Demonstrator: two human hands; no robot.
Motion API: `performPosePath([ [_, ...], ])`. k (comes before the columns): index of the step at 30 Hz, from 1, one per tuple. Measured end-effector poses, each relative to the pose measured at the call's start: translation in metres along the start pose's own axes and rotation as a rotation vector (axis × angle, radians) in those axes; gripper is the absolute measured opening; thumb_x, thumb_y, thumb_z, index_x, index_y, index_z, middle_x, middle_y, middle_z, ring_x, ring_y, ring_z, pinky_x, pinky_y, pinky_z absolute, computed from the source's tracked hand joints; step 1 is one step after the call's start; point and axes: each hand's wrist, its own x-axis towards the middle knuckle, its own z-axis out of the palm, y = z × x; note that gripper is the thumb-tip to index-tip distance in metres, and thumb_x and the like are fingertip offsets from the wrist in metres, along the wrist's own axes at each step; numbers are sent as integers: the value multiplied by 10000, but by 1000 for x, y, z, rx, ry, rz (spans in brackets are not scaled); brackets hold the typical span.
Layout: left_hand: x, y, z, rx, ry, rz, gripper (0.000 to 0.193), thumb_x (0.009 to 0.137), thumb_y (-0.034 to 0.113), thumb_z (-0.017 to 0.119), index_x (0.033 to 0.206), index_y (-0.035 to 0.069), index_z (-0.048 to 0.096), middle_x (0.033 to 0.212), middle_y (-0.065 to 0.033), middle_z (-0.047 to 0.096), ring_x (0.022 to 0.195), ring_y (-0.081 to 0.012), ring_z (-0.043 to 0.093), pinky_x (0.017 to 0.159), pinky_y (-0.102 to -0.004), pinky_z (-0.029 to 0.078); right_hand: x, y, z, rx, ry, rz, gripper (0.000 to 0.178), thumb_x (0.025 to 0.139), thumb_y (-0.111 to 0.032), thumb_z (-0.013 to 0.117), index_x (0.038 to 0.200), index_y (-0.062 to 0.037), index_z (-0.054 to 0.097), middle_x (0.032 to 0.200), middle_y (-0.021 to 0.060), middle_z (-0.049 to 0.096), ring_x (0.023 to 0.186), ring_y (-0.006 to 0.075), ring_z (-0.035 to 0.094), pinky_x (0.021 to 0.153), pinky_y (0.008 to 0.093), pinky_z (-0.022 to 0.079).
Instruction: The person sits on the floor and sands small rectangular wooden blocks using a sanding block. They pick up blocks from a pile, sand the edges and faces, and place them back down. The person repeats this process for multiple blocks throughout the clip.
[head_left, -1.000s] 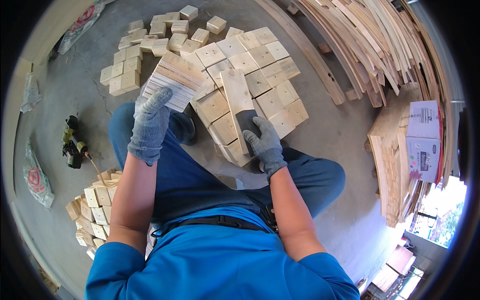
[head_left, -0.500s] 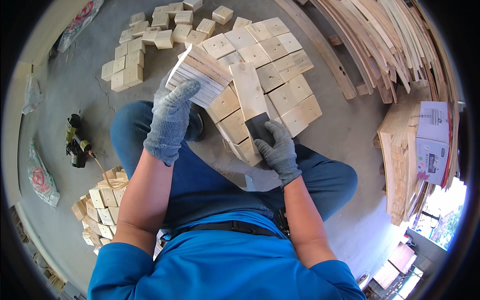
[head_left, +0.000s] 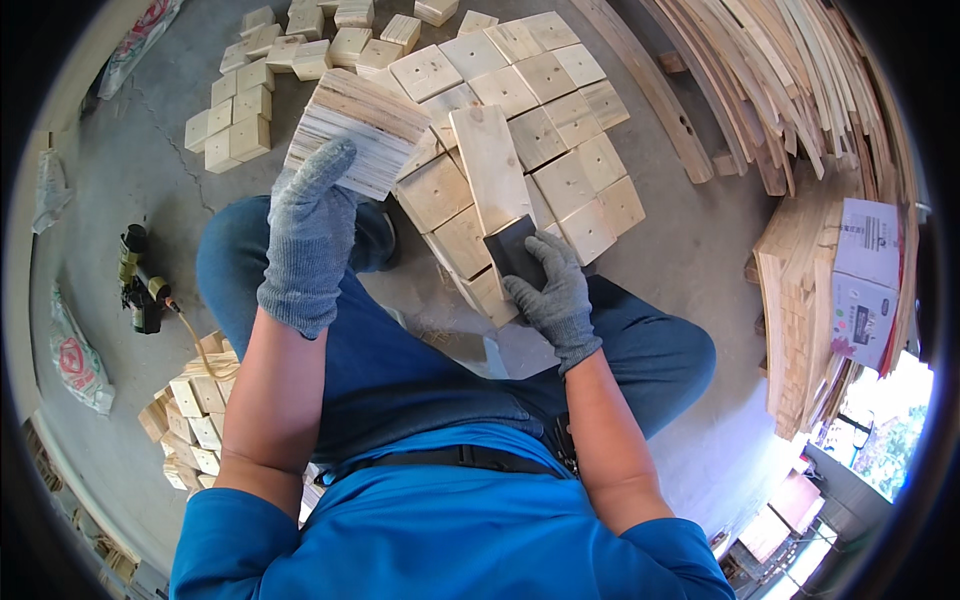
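Note:
My left hand (head_left: 312, 225), in a grey knit glove, grips a squarish wooden block (head_left: 357, 130) with a striped, layered face, thumb pressed on that face. The block is raised in front of my left knee. My right hand (head_left: 553, 290), gloved alike, is closed around a black rectangular block (head_left: 514, 254), which looks like a sanding block. It rests on the near end of a pale wooden board (head_left: 490, 160). That board lies on a cluster of wooden blocks (head_left: 540, 137), many with a small hole or mark on top.
Loose wooden blocks (head_left: 238, 118) lie at the far left. More blocks (head_left: 190, 425) are piled near left, beside a green-and-black power tool (head_left: 143, 280) with a hose. Long planks (head_left: 760, 80) and a stack of boards (head_left: 800, 320) with a carton (head_left: 864, 280) line the right.
My left hand has moved left and slightly nearer with the wooden block, turning its striped face more toward me. My right hand stays on the black block, with little movement.

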Motion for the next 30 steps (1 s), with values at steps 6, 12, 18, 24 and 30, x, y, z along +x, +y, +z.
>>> performPosePath([
  [6, 4, -7, -2, 41, 40, -18, 411, 1000, 87, 724, 1367, -74, 633, 1279, -180, 723, 1205, -281, 716, 1084, -394, 564, -1, -2, 2, 3, 19, 2, 670, 784, -265, 935, 1361, -25, 691, 1459, 247, 632, 1335, 411, 625, 1150, 461, 509],
  [12, 6, -11, 1, 116, 11, 2, 373, 986, 69, 747, 1325, -63, 663, 1239, -164, 740, 1137, -259, 727, 1034, -360, 568, -3, -15, 5, -94, -29, -103, 683, 779, -284, 931, 1372, -43, 693, 1450, 218, 647, 1305, 413, 640, 1122, 477, 521],
  [18, 8, -14, -9, 191, 31, 5, 399, 959, 85, 784, 1317, -42, 665, 1211, -147, 741, 1132, -233, 718, 1046, -346, 549, 16, 33, -19, -192, 252, 39, 640, 798, -251, 924, 1351, -32, 685, 1424, 235, 644, 1289, 422, 633, 1110, 490, 522],
  [24, 7, -10, 0, 179, 28, 6, 436, 944, 107, 807, 1329, -34, 656, 1216, -138, 735, 1142, -222, 705, 1044, -340, 544, 17, 41, -73, -280, 465, 69, 640, 820, -205, 928, 1366, 2, 667, 1405, 260, 628, 1305, 430, 620, 1130, 478, 511],
  [30, 7, -12, 5, 204, 11, -17, 454, 944, 74, 778, 1361, -47, 644, 1216, -127, 737, 1137, -227, 702, 1066, -350, 527, 7, 19, -32, -222, 304, 66, 640, 814, -251, 917, 1366, -34, 677, 1436, 230, 635, 1345, 431, 595, 1152, 503, 476],
])
